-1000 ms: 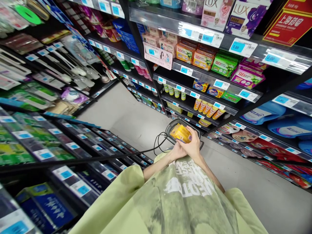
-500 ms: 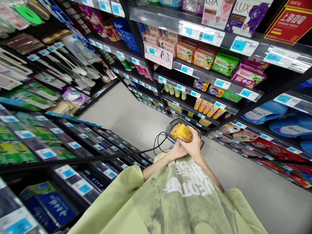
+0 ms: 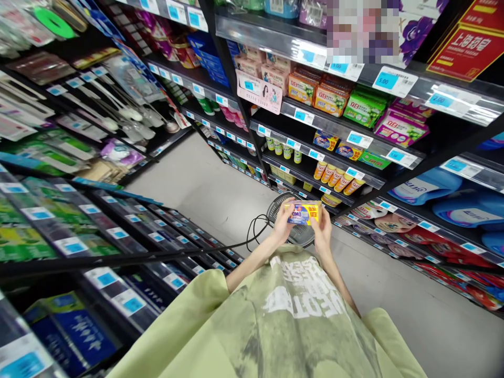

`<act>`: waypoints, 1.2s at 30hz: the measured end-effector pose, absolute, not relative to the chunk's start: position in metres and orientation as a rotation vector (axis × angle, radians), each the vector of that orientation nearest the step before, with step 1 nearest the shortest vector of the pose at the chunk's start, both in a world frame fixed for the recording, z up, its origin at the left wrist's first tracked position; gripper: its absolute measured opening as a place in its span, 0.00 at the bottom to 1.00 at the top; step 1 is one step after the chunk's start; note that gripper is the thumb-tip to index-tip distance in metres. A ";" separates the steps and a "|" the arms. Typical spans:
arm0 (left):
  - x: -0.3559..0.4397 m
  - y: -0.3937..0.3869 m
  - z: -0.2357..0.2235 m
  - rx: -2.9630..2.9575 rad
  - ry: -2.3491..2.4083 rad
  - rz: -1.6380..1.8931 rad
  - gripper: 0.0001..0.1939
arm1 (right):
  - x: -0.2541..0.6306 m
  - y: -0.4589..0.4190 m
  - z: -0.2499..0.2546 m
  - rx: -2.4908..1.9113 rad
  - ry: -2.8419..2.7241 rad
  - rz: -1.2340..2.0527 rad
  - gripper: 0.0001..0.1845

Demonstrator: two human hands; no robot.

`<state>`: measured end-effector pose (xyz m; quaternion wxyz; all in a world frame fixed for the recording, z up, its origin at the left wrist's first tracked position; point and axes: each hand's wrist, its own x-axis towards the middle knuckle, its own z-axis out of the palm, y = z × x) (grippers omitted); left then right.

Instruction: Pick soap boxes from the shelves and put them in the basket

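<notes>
Between both hands I hold a yellow and blue OMO soap pack (image 3: 302, 213), its printed front turned up toward me. My left hand (image 3: 282, 222) grips its left end, and my right hand (image 3: 323, 230) has the right end, fingers closed on it. Under the pack is a dark shopping basket (image 3: 276, 209), partly hidden by my hands and the pack. Similar OMO packs (image 3: 349, 150) lie on a shelf ahead, beyond my right hand.
Shelves with orange soap packs (image 3: 331, 98), yellow bottles (image 3: 337, 177) and large blue bottles (image 3: 425, 182) rise ahead and to the right. A black cable (image 3: 252, 237) loops by the basket. Racks with price tags (image 3: 74, 245) stand close on the left. Grey floor (image 3: 189, 173) runs between.
The soap pack has turned from showing a yellow side to showing its printed front. My hands have moved apart, from together near one end to one at each end.
</notes>
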<state>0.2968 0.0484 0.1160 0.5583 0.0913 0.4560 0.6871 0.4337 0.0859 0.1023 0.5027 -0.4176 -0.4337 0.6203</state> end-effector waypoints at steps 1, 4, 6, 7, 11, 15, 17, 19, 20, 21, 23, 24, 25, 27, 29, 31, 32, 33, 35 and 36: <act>0.296 0.048 0.120 0.260 1.090 1.623 0.33 | 0.433 0.088 0.101 -1.018 -0.977 1.534 0.34; 0.296 0.045 0.128 0.310 1.070 1.589 0.32 | 0.432 0.092 0.098 -1.068 -0.801 1.603 0.28; 0.298 0.045 0.128 0.317 1.050 1.581 0.32 | 0.432 0.094 0.097 -1.093 -0.728 1.620 0.28; 0.299 0.045 0.127 0.318 1.044 1.582 0.31 | 0.432 0.095 0.097 -1.103 -0.710 1.620 0.28; 0.301 0.047 0.120 0.338 1.050 1.572 0.31 | 0.434 0.095 0.096 -1.129 -0.711 1.619 0.27; 0.299 0.047 0.109 0.439 1.093 1.573 0.36 | 0.434 0.094 0.094 -1.124 -0.785 1.630 0.29; 0.295 0.047 0.103 0.570 1.115 1.611 0.39 | 0.437 0.094 0.092 -1.109 -0.881 1.603 0.32; 0.287 0.047 0.098 0.759 1.120 1.656 0.45 | 0.442 0.096 0.091 -1.063 -1.009 1.558 0.38; 0.282 0.047 0.096 0.864 1.112 1.667 0.49 | 0.445 0.097 0.090 -1.022 -1.085 1.539 0.41; 0.277 0.048 0.095 0.971 1.097 1.669 0.52 | 0.448 0.098 0.089 -0.974 -1.168 1.519 0.43; 0.266 0.048 0.095 1.198 1.079 1.639 0.55 | 0.455 0.100 0.087 -0.872 -1.341 1.443 0.44; 0.262 0.049 0.095 1.329 1.091 1.619 0.53 | 0.457 0.101 0.085 -0.828 -1.418 1.374 0.43; 0.259 0.049 0.096 1.467 1.119 1.604 0.48 | 0.460 0.101 0.084 -0.792 -1.484 1.286 0.41; 0.257 0.049 0.098 1.724 1.207 1.600 0.35 | 0.463 0.102 0.080 -0.751 -1.594 1.078 0.34; 0.259 0.049 0.097 1.894 1.281 1.660 0.27 | 0.465 0.102 0.078 -0.733 -1.693 0.862 0.27; 0.263 0.049 0.094 1.977 1.314 1.755 0.26 | 0.467 0.103 0.077 -0.705 -1.779 0.664 0.23; 0.265 0.048 0.091 2.012 1.320 1.799 0.26 | 0.468 0.103 0.077 -0.679 -1.808 0.574 0.22; 0.267 0.048 0.089 2.048 1.322 1.843 0.26 | 0.469 0.103 0.077 -0.647 -1.827 0.495 0.23; 0.270 0.048 0.083 2.121 1.317 1.938 0.25 | 0.471 0.104 0.079 -0.586 -1.838 0.371 0.24; 0.271 0.048 0.081 2.155 1.315 1.985 0.24 | 0.473 0.105 0.080 -0.565 -1.831 0.326 0.25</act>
